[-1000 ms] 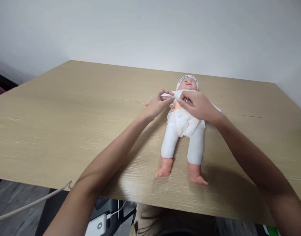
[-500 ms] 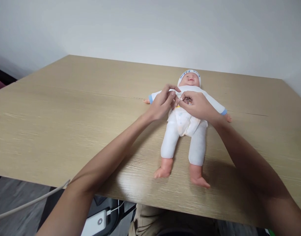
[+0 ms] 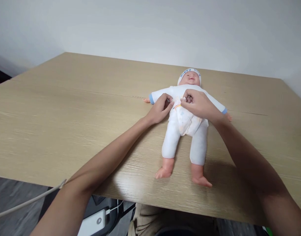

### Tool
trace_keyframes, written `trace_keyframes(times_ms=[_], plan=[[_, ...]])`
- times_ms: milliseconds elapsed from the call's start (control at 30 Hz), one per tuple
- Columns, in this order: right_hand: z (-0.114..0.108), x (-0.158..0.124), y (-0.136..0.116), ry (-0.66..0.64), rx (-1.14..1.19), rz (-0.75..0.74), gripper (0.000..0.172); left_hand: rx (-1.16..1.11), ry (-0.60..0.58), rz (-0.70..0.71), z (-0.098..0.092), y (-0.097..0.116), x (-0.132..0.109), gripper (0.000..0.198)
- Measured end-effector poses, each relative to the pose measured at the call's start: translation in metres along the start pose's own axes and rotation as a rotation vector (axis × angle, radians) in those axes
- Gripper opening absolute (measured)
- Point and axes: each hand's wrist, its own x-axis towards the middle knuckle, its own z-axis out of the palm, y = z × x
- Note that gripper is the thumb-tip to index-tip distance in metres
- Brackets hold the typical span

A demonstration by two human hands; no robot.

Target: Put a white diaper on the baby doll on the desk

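Note:
A baby doll point(image 3: 173, 141) lies on its back, head away from me, in white clothing with blue cuffs and a lettered headband. Round its hips is a white diaper point(image 3: 186, 119) with a yellow-orange mark at the waist. My left hand point(image 3: 162, 108) pinches the diaper's waist edge at the left side, thumb and fingertips together. Over the doll's belly, my right hand point(image 3: 198, 103) is closed with thumb and index finger on the diaper's upper edge. Its fingers hide part of the right waist side.
The doll rests on a wooden table point(image 3: 79, 131) with a seam across it, set against a pale wall point(image 3: 150, 29). A white cable point(image 3: 29, 201) passes the near left edge. Below the edge are a white device point(image 3: 92, 224) with a thin cord and my trousers point(image 3: 147, 221).
My left hand has moved left and down, away from my right hand, to the diaper's left side. More of the doll's chest shows. My right hand has hardly moved.

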Motion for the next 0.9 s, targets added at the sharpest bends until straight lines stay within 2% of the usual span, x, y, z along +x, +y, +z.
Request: trace_keyframes(times_ms=[33,167,233,300,367,433,500,533,600,667,700,800,900], plan=[[0.002,0.001,0.003,0.023,0.017,-0.009,0.017,0.008,0.014,-0.004,0.001,0.000,-0.001,0.029],[0.006,0.005,0.015,0.065,0.091,-0.052,0.047,0.022,0.114,-0.055,0.002,0.011,-0.005,0.025],[0.005,0.005,0.016,0.104,0.076,-0.088,0.052,0.011,0.175,-0.068,0.000,0.029,-0.010,0.023],[0.002,-0.004,0.012,0.223,-0.006,-0.140,0.054,-0.006,0.196,-0.049,-0.003,0.054,-0.020,0.017],[-0.001,-0.025,0.002,0.371,-0.110,-0.214,0.051,-0.037,0.128,-0.004,-0.008,0.081,-0.035,0.012],[-0.003,-0.058,-0.012,0.424,-0.161,-0.313,0.044,-0.040,-0.050,0.041,-0.013,0.104,-0.053,0.012],[-0.003,-0.097,-0.023,0.318,-0.134,-0.431,0.036,0.049,-0.252,0.060,-0.018,0.120,-0.069,0.015],[-0.001,-0.116,-0.026,0.196,-0.104,-0.488,0.033,0.123,-0.318,0.058,-0.019,0.125,-0.076,0.016],[0.002,-0.148,-0.025,-0.067,-0.061,-0.523,0.029,0.258,-0.359,0.031,-0.019,0.129,-0.084,0.019],[0.006,-0.167,-0.015,-0.206,-0.093,-0.475,0.023,0.340,-0.324,-0.031,-0.017,0.127,-0.085,0.022],[0.008,-0.172,-0.008,-0.212,-0.122,-0.433,0.020,0.369,-0.300,-0.071,-0.015,0.124,-0.084,0.023],[0.010,-0.169,0.013,-0.096,-0.140,-0.245,0.018,0.438,-0.255,-0.182,-0.008,0.117,-0.073,0.034],[0.014,-0.159,0.020,0.031,-0.103,-0.020,0.017,0.498,-0.246,-0.220,0.001,0.113,-0.063,0.042]])
